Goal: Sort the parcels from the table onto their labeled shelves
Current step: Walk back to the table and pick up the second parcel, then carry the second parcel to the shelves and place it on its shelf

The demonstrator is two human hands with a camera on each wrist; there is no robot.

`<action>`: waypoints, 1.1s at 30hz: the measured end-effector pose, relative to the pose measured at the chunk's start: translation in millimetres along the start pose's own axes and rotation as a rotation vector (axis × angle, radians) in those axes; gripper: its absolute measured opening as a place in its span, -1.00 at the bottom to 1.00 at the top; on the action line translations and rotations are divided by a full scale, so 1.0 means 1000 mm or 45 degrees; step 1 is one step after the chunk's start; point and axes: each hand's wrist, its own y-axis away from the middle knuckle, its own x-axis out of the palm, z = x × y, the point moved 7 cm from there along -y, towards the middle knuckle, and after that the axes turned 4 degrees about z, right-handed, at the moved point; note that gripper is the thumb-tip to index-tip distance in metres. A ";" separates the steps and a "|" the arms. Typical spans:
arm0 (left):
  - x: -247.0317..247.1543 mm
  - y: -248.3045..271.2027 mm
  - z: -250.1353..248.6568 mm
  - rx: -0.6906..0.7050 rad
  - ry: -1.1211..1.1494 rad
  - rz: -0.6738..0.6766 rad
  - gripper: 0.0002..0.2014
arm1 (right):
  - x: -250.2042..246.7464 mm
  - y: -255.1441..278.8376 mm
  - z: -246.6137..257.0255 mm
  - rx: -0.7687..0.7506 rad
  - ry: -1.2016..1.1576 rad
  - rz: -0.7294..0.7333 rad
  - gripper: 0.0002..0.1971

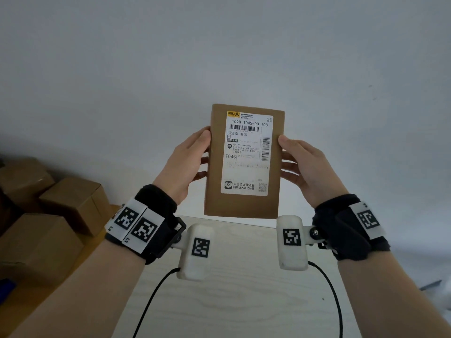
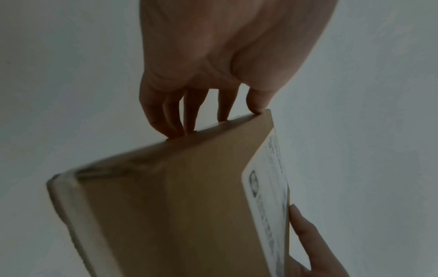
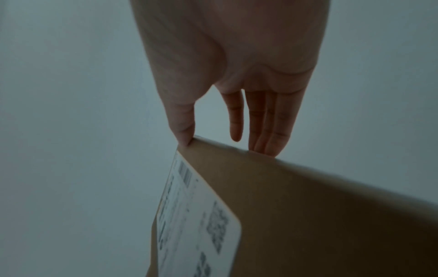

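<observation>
My left hand [image 1: 186,164] and right hand [image 1: 303,164] pinch the box [image 1: 244,203] by its two sides, thumbs in front, fingers behind. It stands up between my hands, label [image 1: 246,152] facing me. Below it is the table [image 1: 244,289]. More boxes [image 1: 73,203] sit far off to my left.

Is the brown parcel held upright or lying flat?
Upright. The parcel is held above the table, label readable, by left hand and right hand.
</observation>
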 end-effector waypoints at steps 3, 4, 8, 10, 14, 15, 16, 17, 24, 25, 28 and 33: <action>0.005 -0.001 0.006 -0.002 -0.032 0.048 -0.60 | -0.004 0.007 -0.010 0.048 -0.024 -0.019 -0.57; 0.008 -0.001 0.009 -0.004 -0.039 0.069 -0.59 | -0.007 0.011 -0.012 0.052 -0.029 -0.034 -0.57; 0.025 -0.002 0.024 -0.038 -0.020 0.167 -0.60 | -0.023 0.029 -0.022 0.070 -0.019 -0.160 -0.61; 0.040 -0.002 0.031 -0.058 0.008 0.221 -0.60 | -0.034 0.041 -0.027 0.072 -0.005 -0.235 -0.69; 0.079 0.005 0.042 -0.077 0.048 0.321 -0.60 | -0.065 0.069 -0.034 0.068 0.002 -0.361 -0.79; 0.090 0.008 0.044 -0.079 0.055 0.347 -0.60 | -0.074 0.078 -0.036 0.075 0.002 -0.388 -0.81; 0.101 0.012 0.045 -0.080 0.057 0.375 -0.60 | -0.083 0.087 -0.038 0.081 -0.002 -0.415 -0.82; 0.113 0.016 0.045 -0.076 0.061 0.399 -0.60 | -0.092 0.096 -0.039 0.086 -0.010 -0.445 -0.83; 0.200 0.060 0.028 0.032 0.050 0.530 -0.64 | -0.165 0.179 -0.037 0.039 -0.065 -0.638 -0.79; 0.214 0.070 0.024 0.040 0.067 0.545 -0.65 | -0.176 0.193 -0.035 0.021 -0.071 -0.658 -0.75; 0.259 0.108 0.012 0.060 0.086 0.620 -0.63 | -0.210 0.239 -0.028 -0.030 -0.095 -0.706 -0.69; 0.336 0.186 -0.011 0.141 0.074 0.733 -0.61 | -0.272 0.333 -0.012 -0.148 -0.092 -0.722 -0.74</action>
